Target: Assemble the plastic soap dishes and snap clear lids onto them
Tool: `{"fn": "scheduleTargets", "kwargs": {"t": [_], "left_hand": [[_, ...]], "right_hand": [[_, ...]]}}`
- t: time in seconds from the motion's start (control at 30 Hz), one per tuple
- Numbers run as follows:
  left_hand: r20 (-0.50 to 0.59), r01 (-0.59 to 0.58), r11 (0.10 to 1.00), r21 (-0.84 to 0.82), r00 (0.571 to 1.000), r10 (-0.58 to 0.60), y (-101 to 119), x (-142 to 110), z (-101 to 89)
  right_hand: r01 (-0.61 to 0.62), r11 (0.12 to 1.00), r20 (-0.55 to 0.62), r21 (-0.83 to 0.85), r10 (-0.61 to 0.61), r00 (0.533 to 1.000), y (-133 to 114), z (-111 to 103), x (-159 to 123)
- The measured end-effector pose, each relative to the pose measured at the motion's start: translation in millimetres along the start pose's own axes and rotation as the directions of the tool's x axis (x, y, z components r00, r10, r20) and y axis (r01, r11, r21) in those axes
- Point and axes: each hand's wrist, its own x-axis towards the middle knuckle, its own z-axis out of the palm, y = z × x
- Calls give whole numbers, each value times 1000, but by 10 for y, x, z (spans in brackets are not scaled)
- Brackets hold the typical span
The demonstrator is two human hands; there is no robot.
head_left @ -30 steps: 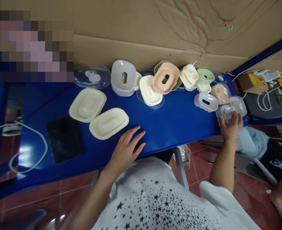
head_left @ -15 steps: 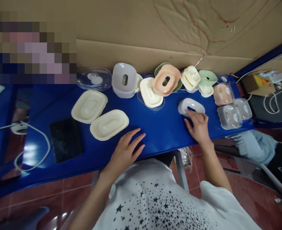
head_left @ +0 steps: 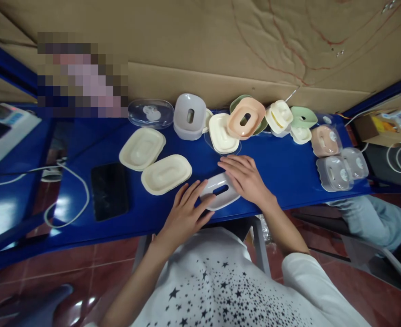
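Note:
A pale lilac slotted lid (head_left: 228, 196) lies on the blue table just in front of me, its long slot facing up. My left hand (head_left: 186, 210) is at its left end, fingers spread around that edge. On the right end rests my right hand (head_left: 247, 179), fingers stretched along the far side and covering part of the lid. Just beyond my left fingers is a cream oval tray (head_left: 167, 174), with a second cream tray (head_left: 142, 148) behind it. The undersides of my fingers are hidden.
Along the back stand a lilac slotted box (head_left: 189, 129), a peach slotted lid (head_left: 236, 119), a cream piece (head_left: 223, 134) and a green slotted lid (head_left: 306, 117). Clear-wrapped boxes (head_left: 333, 175) sit at right. A dark tablet (head_left: 109, 193) and white cable (head_left: 87, 193) lie left.
My right hand has brought the lilac lid leftward and nearer to me. My left hand now touches its left end. The view has shifted slightly.

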Motion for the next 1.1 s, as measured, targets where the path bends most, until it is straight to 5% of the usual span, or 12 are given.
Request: {"fn": "scheduleTargets", "kwargs": {"t": [0.1,0.23,0.47,0.57,0.8,1.1], "left_hand": [[-76,86,996,26,994,-84,-96,-103,-151],[-220,207,975,83,958,-185,-245,-184,-297],[-24,76,997,22,997,-75,106,19,-4],[-47,115,993,-39,992,-117,149,6,69],[-48,95,991,-94,994,-100,-85,-218,-66],[-100,115,976,-184,986,-135,-109,-203,-35]], "right_hand": [[-14,998,29,-61,16,999,-39,46,100],[-196,955,-30,-223,194,981,11,101,329],[-489,740,-67,-463,521,851,74,238,1040],[-553,686,-79,-473,592,802,73,240,1170],[-544,649,-40,-532,623,782,45,185,1123],[-516,611,-23,-601,632,775,24,-4,1130]]}}
